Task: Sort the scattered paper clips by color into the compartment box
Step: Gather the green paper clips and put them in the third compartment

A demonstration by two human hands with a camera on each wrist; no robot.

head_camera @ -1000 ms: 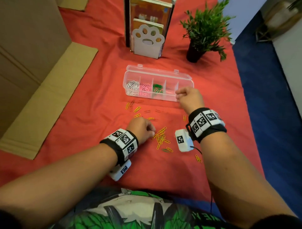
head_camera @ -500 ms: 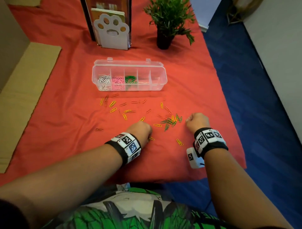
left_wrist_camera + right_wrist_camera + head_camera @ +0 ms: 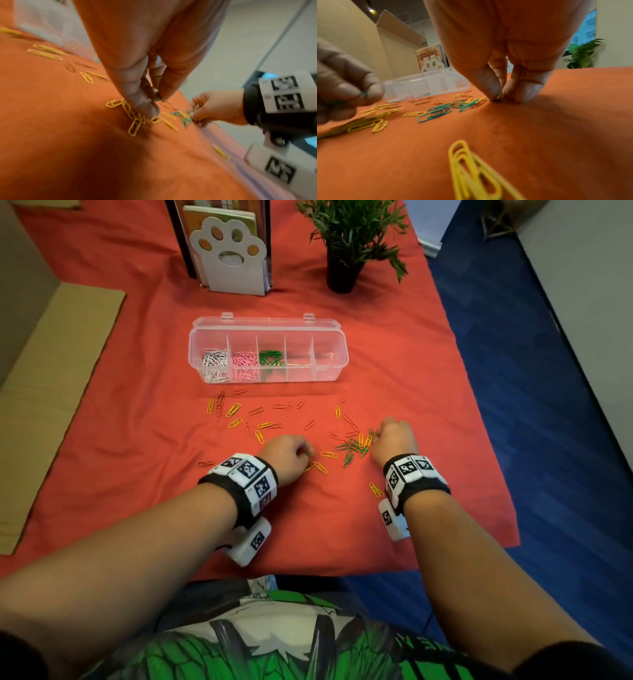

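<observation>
The clear compartment box point(image 3: 269, 350) lies open, with white, pink and green clips in its three left compartments. Yellow clips point(image 3: 234, 409), red clips point(image 3: 351, 421) and a small heap of green clips point(image 3: 352, 448) lie scattered on the red cloth in front of it. My left hand point(image 3: 308, 451) hovers low over a bunch of yellow clips point(image 3: 133, 128) and pinches a green clip point(image 3: 364, 93) between thumb and finger. My right hand point(image 3: 376, 436) has its fingertips point(image 3: 493, 93) pressed together on the cloth at the right edge of the green heap point(image 3: 436, 113), pinching a clip whose colour I cannot make out.
A paw-shaped book holder point(image 3: 229, 258) and a potted plant point(image 3: 346, 244) stand behind the box. Flattened cardboard point(image 3: 51, 371) lies at the left. The cloth's right edge drops to blue floor point(image 3: 548, 440). A stack of yellow clips point(image 3: 471, 169) lies near my right wrist.
My right hand has come back from the box's right end to the green heap near the front. The left hand stays over the yellow clips. The view has tilted.
</observation>
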